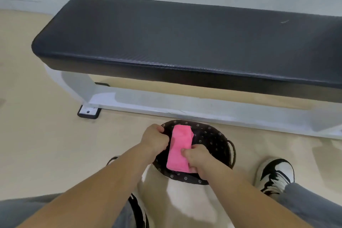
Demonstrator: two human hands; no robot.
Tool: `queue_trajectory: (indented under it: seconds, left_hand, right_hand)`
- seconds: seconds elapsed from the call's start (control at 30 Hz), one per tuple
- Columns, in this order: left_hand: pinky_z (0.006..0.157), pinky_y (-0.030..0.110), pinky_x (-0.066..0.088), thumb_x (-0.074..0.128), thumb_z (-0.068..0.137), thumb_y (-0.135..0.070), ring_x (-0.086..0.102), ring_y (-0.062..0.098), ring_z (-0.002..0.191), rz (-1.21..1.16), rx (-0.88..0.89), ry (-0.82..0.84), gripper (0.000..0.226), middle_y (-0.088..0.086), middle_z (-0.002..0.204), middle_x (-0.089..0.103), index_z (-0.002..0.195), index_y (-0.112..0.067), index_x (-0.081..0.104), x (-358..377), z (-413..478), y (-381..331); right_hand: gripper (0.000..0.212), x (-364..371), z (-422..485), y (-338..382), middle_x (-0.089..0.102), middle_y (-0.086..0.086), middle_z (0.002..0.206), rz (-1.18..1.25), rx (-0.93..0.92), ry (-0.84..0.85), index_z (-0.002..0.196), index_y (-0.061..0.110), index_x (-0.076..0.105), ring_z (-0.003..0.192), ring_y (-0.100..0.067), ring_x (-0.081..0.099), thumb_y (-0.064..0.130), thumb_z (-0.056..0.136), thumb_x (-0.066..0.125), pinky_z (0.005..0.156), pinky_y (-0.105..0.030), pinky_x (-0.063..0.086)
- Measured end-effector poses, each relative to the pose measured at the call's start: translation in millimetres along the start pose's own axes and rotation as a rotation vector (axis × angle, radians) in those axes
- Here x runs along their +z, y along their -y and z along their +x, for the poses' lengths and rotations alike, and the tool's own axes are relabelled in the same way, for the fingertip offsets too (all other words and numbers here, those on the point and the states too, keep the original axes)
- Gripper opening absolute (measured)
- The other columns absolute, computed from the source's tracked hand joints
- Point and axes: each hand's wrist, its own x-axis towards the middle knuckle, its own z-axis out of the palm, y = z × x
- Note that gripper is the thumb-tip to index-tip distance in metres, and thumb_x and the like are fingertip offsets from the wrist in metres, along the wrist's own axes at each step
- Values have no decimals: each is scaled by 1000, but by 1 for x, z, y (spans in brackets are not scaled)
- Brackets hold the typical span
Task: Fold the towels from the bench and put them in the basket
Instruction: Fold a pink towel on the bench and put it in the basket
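Head view: right grip (196, 159) clenched on folded pink towel (180, 146) inside dark floral-lined basket (212, 138); left grip (154, 139) grasping its rim. Black bench (185, 42) behind.

A pink towel (180, 149), folded into a long narrow rectangle, lies inside the basket (218, 146). Its near end is pinched by the right fingers (186, 152). The basket is oval and dark with a flower-print lining, and the left fingers (160, 129) grip its rim. Beyond the fingers stands the black padded counter (185, 42).
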Motion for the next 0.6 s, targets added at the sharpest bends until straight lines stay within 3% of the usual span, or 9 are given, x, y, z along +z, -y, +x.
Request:
queue_trajectory:
  seconds: [0.07,0.17,0.23,0.33,0.47,0.53,0.6]
  left_hand:
    - [89,47,62,58,57,-8,74,33,94,26,15,-25,42,14,104,72,97,-21,65,1,24,13]
    - [89,35,59,64,73,-6,71,21,91,194,125,-22,23,0,95,73,83,-27,67,15,37,24]
    - [84,31,58,60,81,-5,70,17,87,357,250,-38,22,-6,88,74,78,-25,70,27,46,32]
    - [79,35,54,52,83,-5,66,25,84,596,364,-20,24,0,85,73,87,-20,70,32,58,43]
    - [85,35,51,59,88,-19,64,29,102,918,354,118,20,1,115,61,107,-17,64,33,66,52]
    - [93,40,52,64,89,-22,64,33,111,1025,352,192,35,2,139,50,123,-16,61,35,68,58]
    - [92,44,54,66,88,-17,65,35,109,1116,366,223,47,5,150,39,134,-16,54,38,69,63]
  right_hand:
    - [25,10,28,-5,65,-16,116,15,48,-16,119,4,57,105,-35,67,13,97,60,85,-52,63]
    - [24,19,52,-11,67,-17,114,45,100,-4,120,6,59,102,-34,69,10,97,62,77,-48,65]
    - [31,24,68,-14,71,-16,109,83,130,36,122,11,61,95,-32,71,-2,95,58,67,-42,66]
    - [42,32,83,-19,76,-18,100,155,175,77,124,14,65,84,-33,73,-10,90,60,76,-52,65]
    - [34,34,94,-23,76,-20,94,205,160,-11,112,9,72,76,-33,73,-13,88,62,64,-47,66]
    - [30,32,96,-23,76,-19,89,212,127,-31,107,8,74,66,-27,69,-12,90,59,61,-45,63]
    - [26,29,95,-22,76,-14,87,184,120,1,109,12,71,65,-24,69,-6,94,60,59,-38,61]
